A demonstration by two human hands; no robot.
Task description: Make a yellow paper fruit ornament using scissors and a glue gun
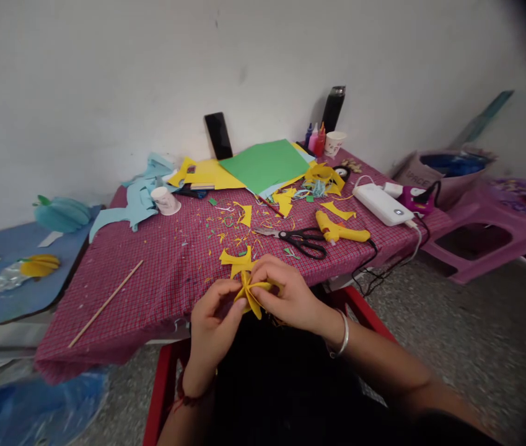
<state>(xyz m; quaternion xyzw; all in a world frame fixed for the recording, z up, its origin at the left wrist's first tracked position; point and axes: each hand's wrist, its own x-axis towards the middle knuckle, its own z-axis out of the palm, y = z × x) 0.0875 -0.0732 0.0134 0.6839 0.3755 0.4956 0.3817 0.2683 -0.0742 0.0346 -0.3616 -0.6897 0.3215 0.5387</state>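
A folded yellow paper piece (252,293) is pinched between both my hands just off the near edge of the table (160,279). My left hand (214,325) grips its left side with thumb and fingers closed. My right hand (285,294) closes on its right side; a silver bangle sits on that wrist. Another yellow cut-out (236,258) lies on the checked cloth just beyond my fingers. Black-handled scissors (302,240) and a yellow glue gun (339,230) rest to the right of it.
Green and yellow paper sheets (265,164), a paper cup (165,200), light blue paper cut-outs (139,198), a wooden stick (106,303), a white power bank (382,204), glue bottles (316,137) and a black phone (219,135) are on the table. A purple stool (481,232) stands at right.
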